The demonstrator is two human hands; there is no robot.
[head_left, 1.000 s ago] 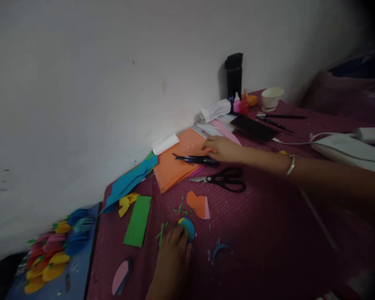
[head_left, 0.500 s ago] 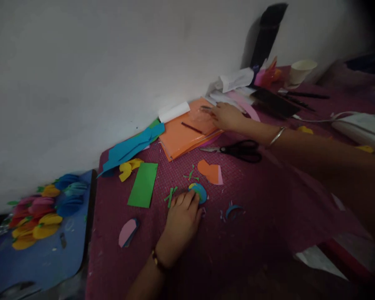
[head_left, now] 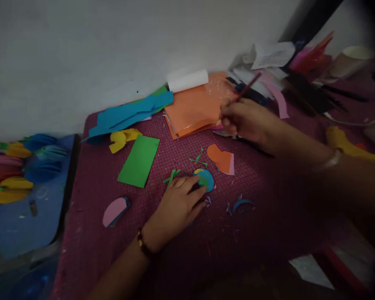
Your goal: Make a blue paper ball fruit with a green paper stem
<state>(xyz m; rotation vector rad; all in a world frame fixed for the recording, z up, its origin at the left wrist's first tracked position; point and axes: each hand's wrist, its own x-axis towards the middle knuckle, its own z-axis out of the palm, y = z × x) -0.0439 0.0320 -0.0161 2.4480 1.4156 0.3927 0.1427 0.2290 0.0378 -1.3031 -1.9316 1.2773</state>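
My left hand point(head_left: 178, 204) lies with its fingers stretched out, fingertips touching a blue paper circle point(head_left: 208, 180) with green and yellow paper showing. My right hand point(head_left: 245, 121) is raised over the front edge of the orange sheets point(head_left: 190, 110), its fingers closed around a slim dark-red pencil point(head_left: 250, 85). Below that hand are scissors point(head_left: 226, 134), partly hidden and blurred. Close to my left fingers lie green paper snippets point(head_left: 171, 176) and an orange heart-like cutout point(head_left: 220, 159) with a pink layer.
A green rectangle point(head_left: 139, 161), yellow scraps point(head_left: 121, 138), blue strips point(head_left: 131, 111) and pink-and-blue half-rounds point(head_left: 115, 211) lie on the maroon table point(head_left: 90, 250). Colourful paper pumpkin-like shapes point(head_left: 12, 189) rest on a blue board point(head_left: 18, 229) at left. A paper cup point(head_left: 351, 62) stands at back right.
My right hand has picked up the pencil from the orange sheets and come nearer. My left hand stays by the blue circle. The camera view has shifted.
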